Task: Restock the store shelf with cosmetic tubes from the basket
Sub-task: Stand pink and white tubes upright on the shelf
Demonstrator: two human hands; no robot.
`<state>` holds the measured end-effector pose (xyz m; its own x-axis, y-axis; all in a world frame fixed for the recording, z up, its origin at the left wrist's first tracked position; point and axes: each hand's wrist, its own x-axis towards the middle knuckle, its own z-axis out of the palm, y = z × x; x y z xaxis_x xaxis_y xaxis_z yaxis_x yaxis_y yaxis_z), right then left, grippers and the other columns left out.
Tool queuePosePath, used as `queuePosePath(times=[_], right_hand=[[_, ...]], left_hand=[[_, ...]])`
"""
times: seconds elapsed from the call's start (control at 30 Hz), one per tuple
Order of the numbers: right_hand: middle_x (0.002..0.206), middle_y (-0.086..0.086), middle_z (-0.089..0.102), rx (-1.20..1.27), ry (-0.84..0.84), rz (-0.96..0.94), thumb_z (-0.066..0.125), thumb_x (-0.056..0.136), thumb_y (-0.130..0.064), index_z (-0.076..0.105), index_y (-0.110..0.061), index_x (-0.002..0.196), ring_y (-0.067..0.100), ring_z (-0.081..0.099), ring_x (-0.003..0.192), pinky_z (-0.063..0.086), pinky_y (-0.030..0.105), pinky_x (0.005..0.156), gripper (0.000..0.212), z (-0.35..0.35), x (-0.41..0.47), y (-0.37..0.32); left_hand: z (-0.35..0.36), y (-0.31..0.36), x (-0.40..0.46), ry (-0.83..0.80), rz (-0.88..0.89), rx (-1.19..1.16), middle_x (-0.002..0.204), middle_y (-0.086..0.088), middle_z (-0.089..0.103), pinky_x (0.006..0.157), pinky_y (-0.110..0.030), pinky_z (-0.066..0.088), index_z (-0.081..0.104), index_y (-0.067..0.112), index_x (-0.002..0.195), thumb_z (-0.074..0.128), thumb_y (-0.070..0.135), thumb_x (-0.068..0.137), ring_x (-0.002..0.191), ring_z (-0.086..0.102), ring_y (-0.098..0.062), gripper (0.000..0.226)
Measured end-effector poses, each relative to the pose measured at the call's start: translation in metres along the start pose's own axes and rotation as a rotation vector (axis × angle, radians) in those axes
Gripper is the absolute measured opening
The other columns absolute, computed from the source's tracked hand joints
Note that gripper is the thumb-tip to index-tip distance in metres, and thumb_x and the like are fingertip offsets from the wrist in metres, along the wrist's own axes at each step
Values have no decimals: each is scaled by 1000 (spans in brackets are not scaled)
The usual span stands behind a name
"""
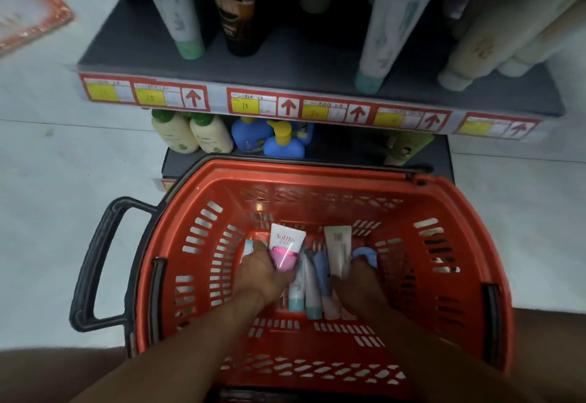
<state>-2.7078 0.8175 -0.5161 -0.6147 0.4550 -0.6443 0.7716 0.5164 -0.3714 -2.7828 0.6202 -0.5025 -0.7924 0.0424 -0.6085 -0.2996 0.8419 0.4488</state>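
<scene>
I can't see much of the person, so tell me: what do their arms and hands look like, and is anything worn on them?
Both forearms are bare, with no sleeves in view. The left hand and the right hand wear no gloves. No watch, bracelet or ring can be made out, though the light is dim. Nothing else of the clothing shows clearly.

Your left hand (264, 271) and right hand (355, 279) are bare: no gloves, rings or watch show on either. Both of your forearms are uncovered up to the lower edge of the view, with no sleeve or cuff visible. Your bare knees appear at both lower corners, clothing there not discernible.
</scene>
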Motion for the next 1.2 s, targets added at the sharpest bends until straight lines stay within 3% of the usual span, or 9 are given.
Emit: queuePosePath(times=[0.07, 0.13, 0.23, 0.37, 0.47, 0.67, 0.73, 0.93, 1.2], right_hand=[[110, 14, 69, 27, 54, -55, 77, 80, -30, 58, -3, 117, 31, 70, 103, 58, 38, 87, 50, -10, -11, -8], [109, 15, 68, 20, 82, -90, 78, 79, -35, 61, -1, 117, 31, 69, 103, 55, 33, 84, 54, -21, -21, -15], [96, 5, 74, 64, 118, -138, 78, 69, -52, 67, -13, 104, 26, 74, 93, 58, 32, 73, 54, -35, -29, -18], [109, 10, 71, 97, 162, -209, 81, 79, -33, 59, -9, 114, 31, 71, 102, 48, 28, 72, 48, -68, -59, -35], [109, 10, 70, 106, 196, -266, 80, 81, -35, 56, -8, 115, 31, 71, 102, 47, 28, 69, 49, -95, -82, -47], [113, 8, 73, 155, 325, -400, 79, 83, -35, 53, -13, 111, 26, 72, 100, 49, 26, 60, 44, -148, -130, -67], [113, 5, 74, 195, 367, -444, 80, 82, -36, 53, -18, 108, 23, 72, 100, 57, 32, 67, 42, -166, -146, -73], [112, 2, 72, 308, 482, -536, 83, 82, -34, 51, -23, 109, 21, 70, 101, 62, 44, 81, 43, -215, -192, -95], [113, -2, 72, 347, 603, -663, 81, 85, -38, 49, -26, 110, 17, 71, 100, 62, 36, 76, 43, -277, -239, -127]], left_hand=[[-12, 11, -10, 44, 30, -26, 102, -1, 72, 71, -32, 52, 52, 17, 115, 82, 59, 75, 92, 69, -24, 65], [-23, 21, -21, 95, 61, -40, 104, -1, 72, 76, -35, 57, 55, 19, 116, 81, 59, 74, 94, 70, -23, 64], [-42, 37, -40, 146, 115, -51, 100, -1, 74, 76, -38, 59, 53, 18, 117, 81, 54, 71, 91, 71, -25, 65], [-67, 55, -70, 212, 172, -76, 88, 5, 68, 67, -31, 50, 50, 22, 108, 81, 53, 71, 78, 66, -20, 57], [-86, 70, -94, 272, 232, -101, 82, 9, 64, 61, -29, 42, 51, 21, 106, 82, 47, 74, 71, 61, -15, 52], [-122, 100, -141, 365, 366, -158, 88, 7, 70, 68, -36, 59, 53, 24, 104, 84, 49, 71, 77, 69, -14, 52], [-134, 111, -157, 392, 413, -168, 89, 9, 69, 71, -41, 61, 50, 27, 103, 83, 51, 71, 77, 69, -13, 52], [-172, 147, -204, 513, 529, -210, 85, 9, 69, 70, -43, 61, 50, 26, 103, 81, 53, 70, 74, 68, -10, 53], [-222, 192, -258, 594, 655, -265, 85, 10, 70, 69, -38, 62, 50, 27, 104, 83, 53, 75, 72, 69, -5, 51]])
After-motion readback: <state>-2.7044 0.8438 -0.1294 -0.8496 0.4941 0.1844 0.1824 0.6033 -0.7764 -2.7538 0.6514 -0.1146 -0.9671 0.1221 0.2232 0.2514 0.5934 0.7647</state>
